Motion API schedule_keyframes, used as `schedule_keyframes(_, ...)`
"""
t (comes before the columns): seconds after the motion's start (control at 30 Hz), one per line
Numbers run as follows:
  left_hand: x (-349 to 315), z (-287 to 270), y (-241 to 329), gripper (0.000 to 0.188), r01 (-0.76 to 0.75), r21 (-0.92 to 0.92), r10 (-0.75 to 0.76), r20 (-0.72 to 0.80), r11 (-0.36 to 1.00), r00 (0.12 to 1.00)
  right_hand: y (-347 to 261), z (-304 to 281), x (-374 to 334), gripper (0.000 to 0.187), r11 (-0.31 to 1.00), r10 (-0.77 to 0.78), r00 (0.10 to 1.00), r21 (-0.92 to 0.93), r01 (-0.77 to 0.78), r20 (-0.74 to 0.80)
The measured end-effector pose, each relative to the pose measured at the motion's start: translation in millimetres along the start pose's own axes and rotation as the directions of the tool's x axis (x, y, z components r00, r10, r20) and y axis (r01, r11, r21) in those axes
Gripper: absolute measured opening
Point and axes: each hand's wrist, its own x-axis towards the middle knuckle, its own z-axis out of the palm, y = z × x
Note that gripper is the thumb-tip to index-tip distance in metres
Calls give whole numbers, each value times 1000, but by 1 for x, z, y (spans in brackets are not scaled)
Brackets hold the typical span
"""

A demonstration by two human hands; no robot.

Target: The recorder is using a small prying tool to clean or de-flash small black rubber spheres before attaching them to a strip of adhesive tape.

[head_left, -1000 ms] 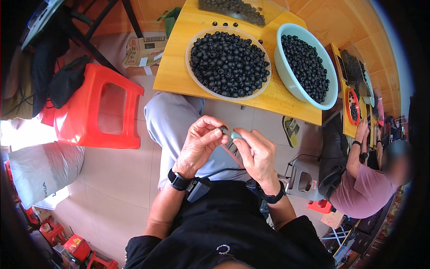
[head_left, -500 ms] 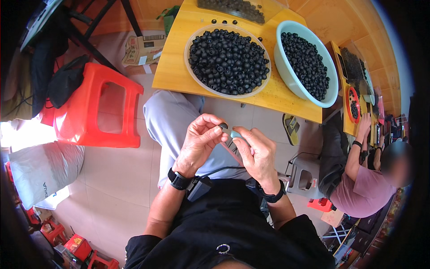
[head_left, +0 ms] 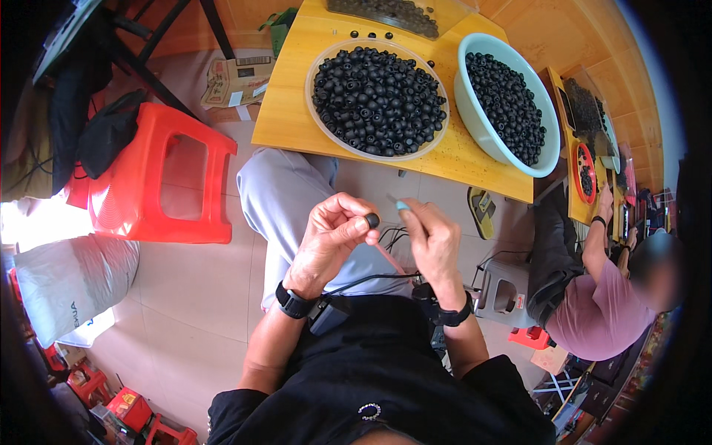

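Between the thumb and fingers of my left hand is a small black ball-shaped piece, its rounded side showing. My right hand is closed on a small knife-like tool with a light blue handle and a thin blade, which is blurred. The blade stands a little apart from the ball, up and to its right. Both hands are above my lap, in front of the yellow table. On it, a round clear tray and a light blue basin each hold a heap of similar black pieces.
A clear box of dark pieces stands at the table's far edge, near several loose ones. To the left is a red stool. A cable crosses my lap. On the right, a co-worker in a pink shirt sits at another table.
My right hand has drawn the blade away from the ball, up and to the right. The ball has turned in my left fingers. The co-worker's arm has shifted.
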Motion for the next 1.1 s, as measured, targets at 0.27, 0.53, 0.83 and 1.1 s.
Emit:
schedule_keyframes(0.27,4,-6,-3,11,45,-125,-48,-24,991,999,-10,-13,5,17,961,140,990,238,-141,21)
schedule_keyframes(0.53,3,2,-2,12,74,112,-68,-53,991,996,-30,0,7,19,593,244,920,704,-391,305)
schedule_keyframes(0.83,1,2,-1,11,132,54,-131,-19,990,991,-28,-11,13,9,367,300,806,719,-591,510)
schedule_keyframes(1.1,3,-2,-4,11,148,-31,-147,13,989,989,-25,-5,7,18,564,299,902,705,-430,311)
